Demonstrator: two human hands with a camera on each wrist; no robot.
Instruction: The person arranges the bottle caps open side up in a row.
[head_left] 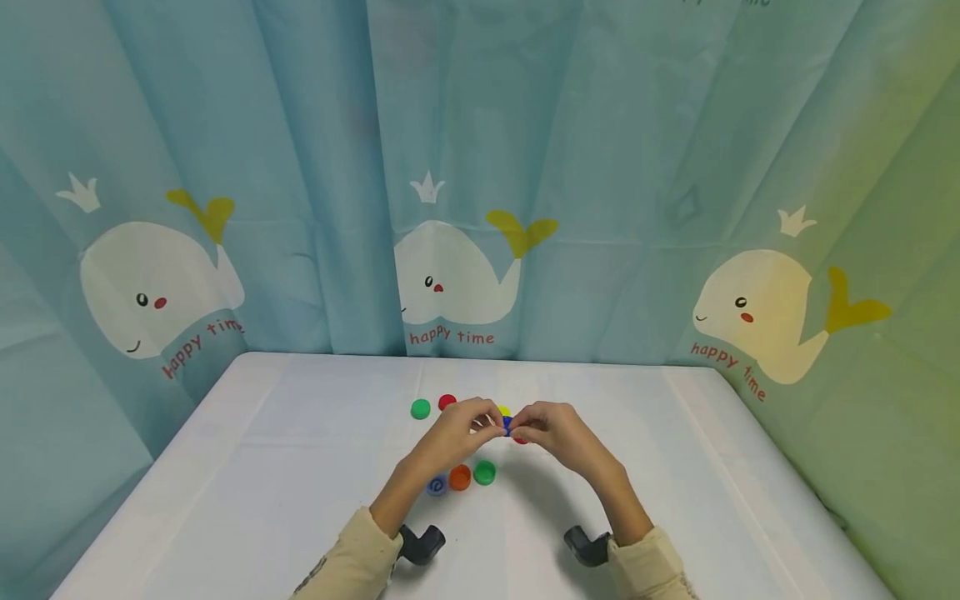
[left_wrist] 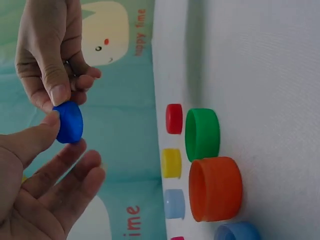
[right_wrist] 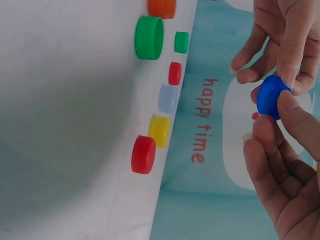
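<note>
A blue bottle cap (head_left: 507,426) is held up over the white table between both hands. In the left wrist view the left hand (head_left: 455,432) pinches the lower side of the blue cap (left_wrist: 71,123) between thumb and fingers, the other fingers spread loosely. From the opposite side, the right hand (head_left: 557,428) pinches the same cap, its thumb on the rim in the right wrist view. Nearest beneath the hands are a yellow cap (right_wrist: 160,131) and a red cap (right_wrist: 143,155), partly covered by the hands in the head view.
Near the person, a blue cap (head_left: 437,486), an orange cap (head_left: 460,477) and a green cap (head_left: 485,472) form a row. Farther back lie another green cap (head_left: 421,409), a red cap (head_left: 447,402) and a light blue cap (right_wrist: 168,98). A whale-print curtain (head_left: 615,292) hangs behind the table.
</note>
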